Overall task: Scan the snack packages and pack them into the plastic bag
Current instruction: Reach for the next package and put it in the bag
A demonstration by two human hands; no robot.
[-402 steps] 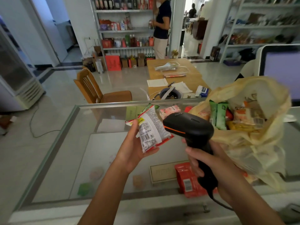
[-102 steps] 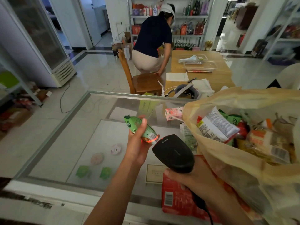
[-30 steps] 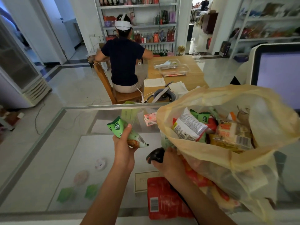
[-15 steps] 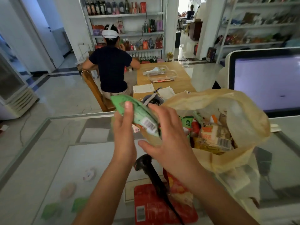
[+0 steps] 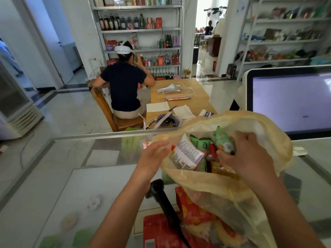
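Observation:
A pale yellow plastic bag (image 5: pixel 223 187) stands open on the glass counter (image 5: pixel 75 158), holding several snack packages. My right hand (image 5: pixel 247 156) is inside the bag's mouth and grips a green snack package (image 5: pixel 223 140). My left hand (image 5: pixel 154 156) pinches the bag's left rim and holds it open. A white and red package (image 5: pixel 188 154) lies inside the bag at the left. The black scanner (image 5: pixel 164 197) lies on the counter below my left arm, resting on a red package (image 5: pixel 161 231).
A white monitor (image 5: pixel 290 101) stands at the right behind the bag. Beyond the counter a person sits on a wooden chair (image 5: pixel 114 115) at a wooden table (image 5: pixel 197 101) with papers and a tray. Shelves of goods line the back wall.
The green package passed from my left hand to my right hand, which carried it into the bag. My left hand dropped to the bag's rim. The scanner stays on the counter.

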